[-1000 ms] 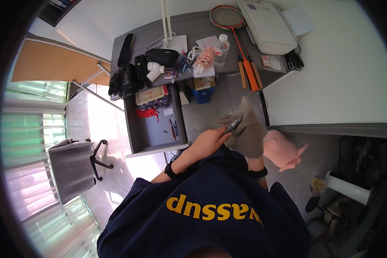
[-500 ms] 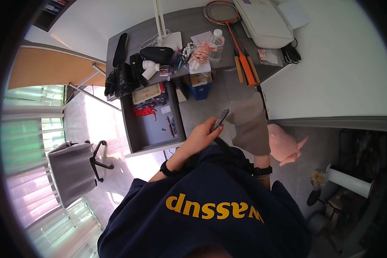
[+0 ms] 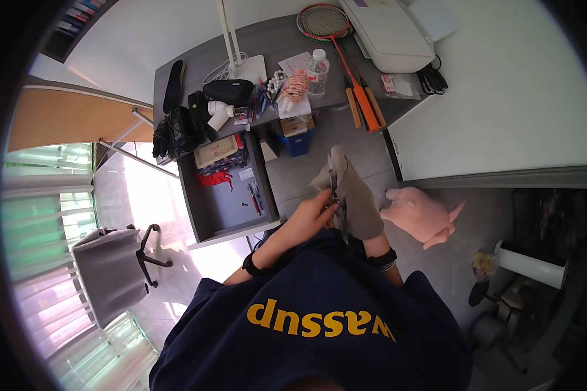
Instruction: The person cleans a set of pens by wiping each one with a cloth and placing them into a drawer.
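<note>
My left hand [image 3: 315, 215], in front of my body, is closed round a slim, dark, shiny object [image 3: 334, 189] that looks like a pen; its exact kind is unclear. A grey-brown cloth [image 3: 360, 208] drapes over my right hand, hiding its fingers, and lies against the slim object. Only my right wrist [image 3: 376, 246] shows below the cloth. An open desk drawer [image 3: 225, 212] lies to the left of my hands. It holds a red cloth [image 3: 216, 179], a beige packet [image 3: 216, 152] and several pens [image 3: 256, 199].
Bottles, a glasses case [image 3: 229, 92], badminton rackets [image 3: 338, 39] and a printer [image 3: 391, 36] crowd the desk. Below it stands a blue bin [image 3: 298, 143]. A pink plush toy [image 3: 419, 214] lies on the floor at right, an office chair [image 3: 111, 267] at left.
My right hand and the cloth have moved left to meet the slim object. The cloth, spread out before, is now folded up against it. The object has turned more upright.
</note>
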